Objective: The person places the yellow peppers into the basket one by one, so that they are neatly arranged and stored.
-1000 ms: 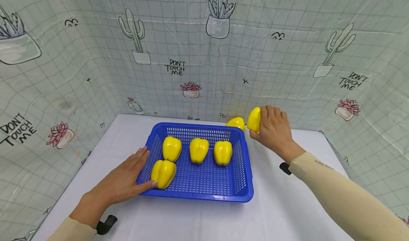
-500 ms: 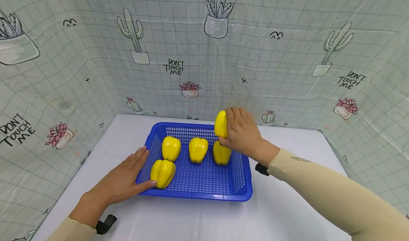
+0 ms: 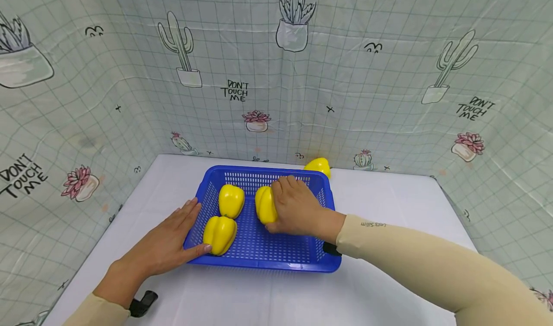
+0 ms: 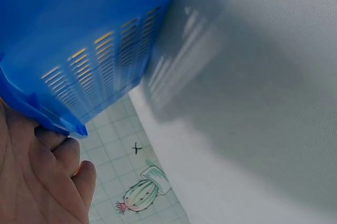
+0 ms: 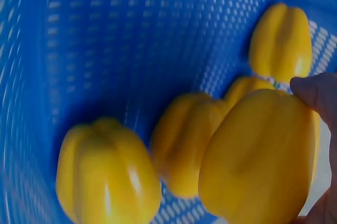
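Observation:
A blue plastic basket stands on the white table with yellow bell peppers in it. My left hand holds its left rim, the thumb over the front corner by a bell pepper; the left wrist view shows the fingers bent at the rim. Inside the basket, my right hand grips a yellow bell pepper above the basket floor. Next to the held one are other bell peppers, one in the middle and one at the right; the hand covers the latter in the head view. Another bell pepper lies back left.
Behind the basket's back right corner, a yellow bell pepper lies on the table, partly hidden by the rim. A patterned cloth with cactus drawings hangs behind the table and along its sides.
My right hand has carried the bell pepper left from beyond the basket's right back corner, over the rim and down inside. My left hand has stayed at the left rim.

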{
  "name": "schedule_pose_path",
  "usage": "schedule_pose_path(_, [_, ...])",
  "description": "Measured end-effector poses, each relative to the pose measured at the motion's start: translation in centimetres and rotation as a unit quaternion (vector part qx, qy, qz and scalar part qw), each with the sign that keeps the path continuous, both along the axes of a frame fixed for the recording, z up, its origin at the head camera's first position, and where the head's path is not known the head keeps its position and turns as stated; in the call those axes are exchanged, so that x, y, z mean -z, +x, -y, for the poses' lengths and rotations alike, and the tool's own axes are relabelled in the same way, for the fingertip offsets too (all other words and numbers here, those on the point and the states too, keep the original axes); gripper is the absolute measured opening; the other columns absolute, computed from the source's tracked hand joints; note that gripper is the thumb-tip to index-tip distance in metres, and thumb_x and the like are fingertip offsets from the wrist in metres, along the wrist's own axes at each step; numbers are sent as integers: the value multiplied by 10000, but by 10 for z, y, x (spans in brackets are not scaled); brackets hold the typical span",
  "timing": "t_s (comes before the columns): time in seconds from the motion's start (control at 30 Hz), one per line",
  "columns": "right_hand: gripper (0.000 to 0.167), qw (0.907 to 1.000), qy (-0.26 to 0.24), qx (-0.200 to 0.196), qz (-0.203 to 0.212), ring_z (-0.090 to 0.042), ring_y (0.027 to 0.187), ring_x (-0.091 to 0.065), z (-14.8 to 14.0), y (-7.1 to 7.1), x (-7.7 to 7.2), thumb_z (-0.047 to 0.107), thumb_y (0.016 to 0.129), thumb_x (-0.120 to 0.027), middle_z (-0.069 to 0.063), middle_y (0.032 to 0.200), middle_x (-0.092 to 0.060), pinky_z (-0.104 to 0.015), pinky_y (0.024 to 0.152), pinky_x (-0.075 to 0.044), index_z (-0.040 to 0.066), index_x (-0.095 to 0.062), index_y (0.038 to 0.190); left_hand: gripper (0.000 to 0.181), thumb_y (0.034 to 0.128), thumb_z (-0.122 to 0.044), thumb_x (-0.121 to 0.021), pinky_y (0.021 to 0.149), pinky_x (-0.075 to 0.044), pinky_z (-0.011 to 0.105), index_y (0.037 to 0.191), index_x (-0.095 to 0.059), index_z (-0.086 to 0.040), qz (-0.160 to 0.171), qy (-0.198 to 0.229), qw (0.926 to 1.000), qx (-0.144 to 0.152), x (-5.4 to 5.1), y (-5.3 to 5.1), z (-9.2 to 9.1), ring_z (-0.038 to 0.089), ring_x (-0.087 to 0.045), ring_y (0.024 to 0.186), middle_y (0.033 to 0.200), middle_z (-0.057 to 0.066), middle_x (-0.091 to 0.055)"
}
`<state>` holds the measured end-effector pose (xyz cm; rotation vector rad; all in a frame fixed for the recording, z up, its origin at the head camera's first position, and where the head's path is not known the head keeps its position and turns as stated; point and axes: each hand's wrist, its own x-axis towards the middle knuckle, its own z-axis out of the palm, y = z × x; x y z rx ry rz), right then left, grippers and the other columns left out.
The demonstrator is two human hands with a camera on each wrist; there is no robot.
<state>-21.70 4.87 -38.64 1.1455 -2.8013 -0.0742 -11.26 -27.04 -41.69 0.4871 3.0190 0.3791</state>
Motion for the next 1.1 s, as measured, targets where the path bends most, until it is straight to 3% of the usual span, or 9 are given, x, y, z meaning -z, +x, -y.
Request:
schedule_pose_path(0.2, [829, 9970, 581, -196, 477, -237, 1009, -488, 13, 10, 13, 721, 820, -737, -58, 1069, -554, -372, 906, -516, 70, -523, 1287, 1031, 976, -705, -568, 1274, -286, 588, 1660, -255, 1, 17, 7, 10000, -23, 0, 0, 0, 420, -275, 1591, 1739, 206, -238])
schedule_pose_path(0.43, [828, 9931, 855, -314, 741, -220, 1034, -513, 22, 16, 21, 742, 821, -732, -46, 1102, -573, -361, 936, -524, 90, -539, 1292, 1037, 969, -708, -575, 1272, -289, 588, 1663, -253, -8, 34, 45, 10000, -56, 0, 0, 0, 414, -274, 1593, 1741, 197, -237])
schedule_pose_path(0.6, [863, 9891, 1102, -388, 900, -206, 1081, -528, 25, 18, 26, 764, 830, -715, -43, 1164, -595, -368, 1025, -530, 93, -540, 1343, 1040, 967, -715, -571, 1269, -295, 591, 1665, -252, -14, 70, 45, 9999, -80, 0, -1, -1, 416, -273, 1593, 1743, 193, -235])
schedule_pose_path(0.83, [869, 9839, 1467, -521, 877, -195, 1109, -533, 28, 20, 34, 793, 845, -679, -42, 1213, -608, -344, 1036, -521, 108, -535, 1361, 1043, 964, -716, -574, 1267, -301, 588, 1657, -266, 1, 18, -6, 10000, -46, 1, -1, -1, 418, -287, 1587, 1736, 204, -247])
schedule_pose_path(1.1, [871, 9836, 1548, -593, 714, -198, 1122, -540, 29, 21, 35, 809, 849, -659, -48, 1250, -620, -330, 1029, -527, 115, -541, 1362, 1039, 966, -715, -573, 1263, -305, 596, 1660, -263, -6, 49, 15, 10000, -55, 0, -1, -1, 422, -287, 1586, 1738, 201, -245])
